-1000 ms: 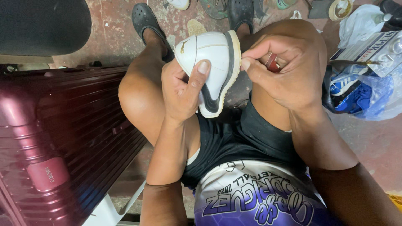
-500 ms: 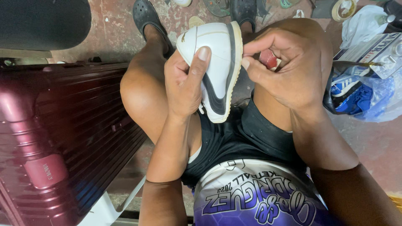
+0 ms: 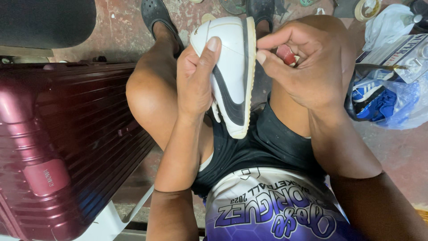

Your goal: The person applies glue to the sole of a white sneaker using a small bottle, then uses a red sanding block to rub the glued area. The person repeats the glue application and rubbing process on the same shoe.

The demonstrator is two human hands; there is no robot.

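Observation:
A white sneaker (image 3: 232, 67) with a black side stripe and a cream sole edge stands on end above my lap. My left hand (image 3: 196, 80) grips it from the left, thumb pressed on the upper. My right hand (image 3: 307, 62) is at the sole edge, its fingers closed around a small red object (image 3: 285, 53), with the forefinger tip touching the sole. What the red object is cannot be made out. My bare knees and black shorts (image 3: 267, 147) lie below the shoe.
A ribbed maroon suitcase (image 3: 67, 143) lies close on the left. At right a blue plastic bag (image 3: 392, 102) holds a blue-and-white shoe beside a box. A tape roll (image 3: 368, 9) and my black clogs (image 3: 156, 18) rest on the stained red floor.
The shoe has turned more upright and shifted slightly toward the right hand. My right hand has stayed at the sole edge with the red object.

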